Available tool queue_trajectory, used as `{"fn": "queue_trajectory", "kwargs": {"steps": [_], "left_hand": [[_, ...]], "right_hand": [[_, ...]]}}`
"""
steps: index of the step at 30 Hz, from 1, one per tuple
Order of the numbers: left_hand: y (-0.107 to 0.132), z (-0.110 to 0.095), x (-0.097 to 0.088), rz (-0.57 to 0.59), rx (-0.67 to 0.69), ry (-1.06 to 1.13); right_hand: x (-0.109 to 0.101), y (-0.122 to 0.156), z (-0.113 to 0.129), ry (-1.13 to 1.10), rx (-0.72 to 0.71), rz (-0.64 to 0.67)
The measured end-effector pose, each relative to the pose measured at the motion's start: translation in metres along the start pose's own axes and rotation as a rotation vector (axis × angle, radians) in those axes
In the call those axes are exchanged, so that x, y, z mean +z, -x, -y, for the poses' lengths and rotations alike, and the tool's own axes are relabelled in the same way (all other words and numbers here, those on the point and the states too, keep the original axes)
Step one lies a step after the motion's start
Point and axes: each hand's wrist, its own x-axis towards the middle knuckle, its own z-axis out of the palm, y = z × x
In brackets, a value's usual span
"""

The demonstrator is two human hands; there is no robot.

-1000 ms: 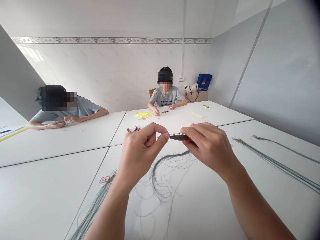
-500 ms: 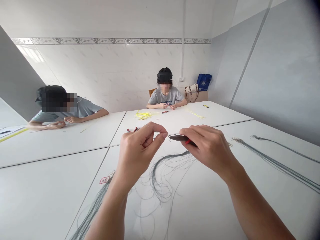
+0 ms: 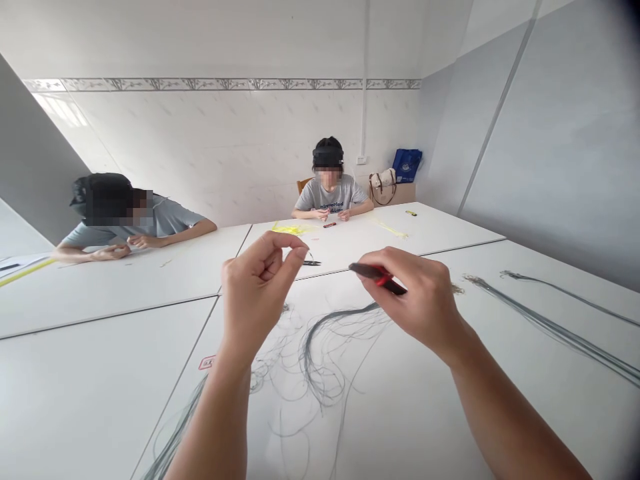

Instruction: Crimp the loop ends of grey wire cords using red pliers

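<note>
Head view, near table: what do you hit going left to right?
left hand → loose grey wires → red-and-black pliers → right hand → grey wire bundle

The right hand is gripping red-handled pliers. The left hand is pinching its fingertips above loose grey wires.

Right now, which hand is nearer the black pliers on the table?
Left hand. Its fingertips hover just up and left of the black pliers in this view, with no visible contact. The right hand is farther right, gripping a dark red-gripped tool.
</note>
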Motion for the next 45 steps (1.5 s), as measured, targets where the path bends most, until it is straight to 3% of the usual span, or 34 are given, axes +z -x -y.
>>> {"fn": "queue_trajectory", "kwargs": {"steps": [6,10,14,22,26,29,30,31,33,36,41,45], "left_hand": [[0.009,-0.010,0.009,0.118,0.045,0.087],[0.013,-0.012,0.018,0.194,0.063,0.134],[0.013,-0.013,0.021,0.253,0.051,0.119],[0.003,0.002,0.007,0.257,0.029,-0.074],[-0.003,0.016,0.005,0.284,-0.002,-0.227],[-0.008,0.026,0.005,0.436,-0.050,-0.363],[-0.008,0.029,0.005,0.517,-0.058,-0.387],[-0.009,0.032,0.006,0.610,-0.063,-0.400],[-0.008,0.039,0.009,0.811,-0.092,-0.408],[-0.006,0.047,0.015,1.025,-0.213,-0.390],[-0.004,0.059,0.024,1.137,-0.295,-0.316],[-0.009,0.072,0.020,1.117,-0.271,-0.410]], "right_hand": [[0.016,-0.001,0.000,-0.789,0.555,0.213],[0.026,0.001,0.002,-1.107,0.686,0.270],[0.027,0.000,-0.002,-1.132,0.716,0.226],[0.003,-0.007,-0.045,-0.881,0.705,-0.181],[-0.020,-0.007,-0.093,-0.717,0.714,-0.523],[-0.031,0.010,-0.142,-0.517,0.738,-0.675],[-0.033,0.020,-0.159,-0.412,0.776,-0.658],[-0.034,0.032,-0.174,-0.279,0.838,-0.552],[-0.033,0.061,-0.200,0.081,0.925,-0.161],[-0.032,0.107,-0.222,0.243,0.935,0.067],[-0.033,0.166,-0.237,0.450,0.886,0.324],[-0.034,0.192,-0.246,0.571,0.873,0.418]]}}
